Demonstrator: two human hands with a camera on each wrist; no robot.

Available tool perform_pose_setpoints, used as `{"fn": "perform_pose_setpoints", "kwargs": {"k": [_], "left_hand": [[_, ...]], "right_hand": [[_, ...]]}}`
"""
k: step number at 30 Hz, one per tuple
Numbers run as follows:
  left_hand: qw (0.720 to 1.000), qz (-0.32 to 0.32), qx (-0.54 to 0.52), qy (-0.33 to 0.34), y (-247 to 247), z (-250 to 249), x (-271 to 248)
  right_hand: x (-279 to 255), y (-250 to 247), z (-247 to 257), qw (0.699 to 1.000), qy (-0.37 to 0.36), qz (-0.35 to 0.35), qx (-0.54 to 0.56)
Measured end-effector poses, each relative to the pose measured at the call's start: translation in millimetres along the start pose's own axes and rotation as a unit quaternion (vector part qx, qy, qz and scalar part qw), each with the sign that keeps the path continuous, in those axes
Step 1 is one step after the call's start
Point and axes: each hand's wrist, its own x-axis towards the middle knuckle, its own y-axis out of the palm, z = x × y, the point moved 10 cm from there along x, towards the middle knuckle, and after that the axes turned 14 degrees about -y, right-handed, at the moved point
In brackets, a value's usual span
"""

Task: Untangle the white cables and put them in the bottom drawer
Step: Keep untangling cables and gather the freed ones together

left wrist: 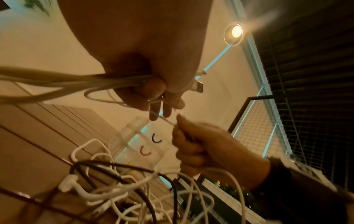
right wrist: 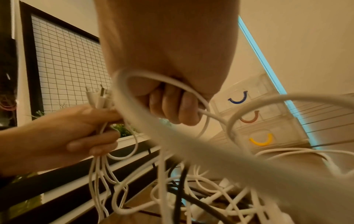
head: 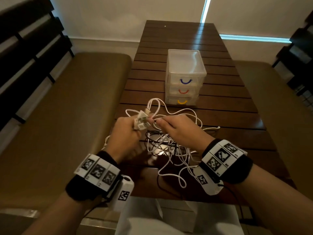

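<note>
The left hand [head: 124,133] is closed in a fist around a bunch of white cable ends and plugs [head: 141,120], raised above the dark slatted wooden table [head: 220,106]; just beside it, the right hand [head: 179,131] has its fingers curled round a single thin white cable [right wrist: 193,91]; beneath and between both hands the tangle of white cables [head: 169,150], mixed with a black cable [head: 152,134], lies on the table; farther back stands the clear plastic three-drawer box [head: 185,77], all drawers closed, its bottom drawer with the yellow curved handle [head: 182,101] near the cable loops.
</note>
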Motion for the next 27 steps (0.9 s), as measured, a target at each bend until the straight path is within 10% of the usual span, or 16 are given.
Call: {"fn": "perform_pose_setpoints", "kwargs": {"k": [7, 14, 27], "left_hand": [[0.992, 0.027, 0.112, 0.045, 13.3, -15.4, -6.9], [0.968, -0.204, -0.105, -0.100, -96.3, 21.1, 16.1], [0.953, -0.254, 0.014, -0.166, -154.5, 83.5, 17.4]], "right_hand": [[-7.2, -2.1, -0.6, 1.000, -0.002, 0.006, 0.018], [-25.1, -14.5, -37.3, 0.998, 0.048, 0.007, 0.028], [7.0, 0.8, 24.6, 0.997, -0.020, 0.067, -0.024]]}}
